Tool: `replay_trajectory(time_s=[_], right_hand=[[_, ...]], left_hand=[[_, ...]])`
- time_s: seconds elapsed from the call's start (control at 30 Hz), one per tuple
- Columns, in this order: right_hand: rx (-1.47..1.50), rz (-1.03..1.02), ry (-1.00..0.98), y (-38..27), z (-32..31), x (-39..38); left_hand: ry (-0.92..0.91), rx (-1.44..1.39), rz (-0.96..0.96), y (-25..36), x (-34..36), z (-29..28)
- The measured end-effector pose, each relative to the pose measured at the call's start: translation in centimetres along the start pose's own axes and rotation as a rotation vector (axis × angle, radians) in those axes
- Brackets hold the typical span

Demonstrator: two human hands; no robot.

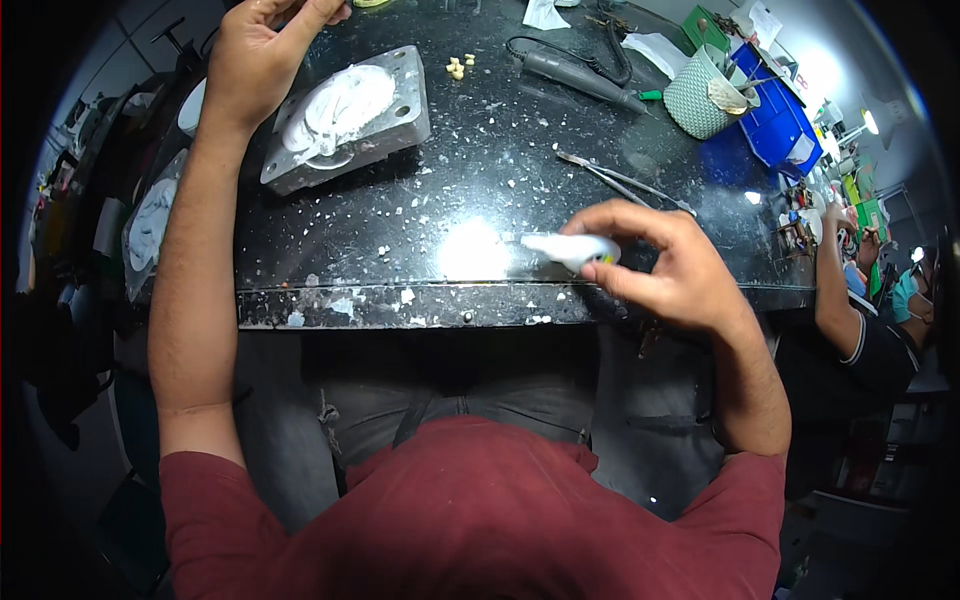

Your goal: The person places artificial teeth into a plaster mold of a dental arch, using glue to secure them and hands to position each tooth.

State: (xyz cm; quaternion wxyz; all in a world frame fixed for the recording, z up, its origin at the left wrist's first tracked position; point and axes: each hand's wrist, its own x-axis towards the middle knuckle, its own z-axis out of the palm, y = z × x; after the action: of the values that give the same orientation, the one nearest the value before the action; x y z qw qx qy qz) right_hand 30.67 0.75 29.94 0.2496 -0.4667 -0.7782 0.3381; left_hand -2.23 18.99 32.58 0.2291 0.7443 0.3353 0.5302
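My right hand (665, 262) grips a small white squeeze bottle (572, 249) with a narrow nozzle; the bottle lies sideways in the fingers, slightly blurred, its tip pointing left over the bench. At the upper left my left hand (262, 62) reaches past a grey metal flask half (400, 130) filled with white plaster (350, 100). Its thumb and fingers are drawn together at the picture's top edge, and whatever is between them cannot be made out. Several small cream-coloured tooth-like pieces (460, 66) lie to the right of the flask half.
The black bench (480, 190) is strewn with white crumbs. Metal tweezers (625, 182), a corded grey handpiece (582, 80), a woven pale basket of tools (700, 98) and a blue bin (775, 120) stand or lie to the right. Another person's arm (832, 270) shows at far right.
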Motion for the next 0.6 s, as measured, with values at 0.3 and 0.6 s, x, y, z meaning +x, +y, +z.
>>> replay_trajectory(time_s=[0.3, 0.6], right_hand=[[0.002, 0.024, 0.017, 0.5, -2.1, 1.3], [-0.227, -0.053, -0.066, 0.7, -3.0, -0.9]], left_hand=[[-0.118, 0.064, -0.059, 1.3, -0.9, 0.3], [-0.217, 0.251, -0.209, 1.5, -0.5, 0.4]])
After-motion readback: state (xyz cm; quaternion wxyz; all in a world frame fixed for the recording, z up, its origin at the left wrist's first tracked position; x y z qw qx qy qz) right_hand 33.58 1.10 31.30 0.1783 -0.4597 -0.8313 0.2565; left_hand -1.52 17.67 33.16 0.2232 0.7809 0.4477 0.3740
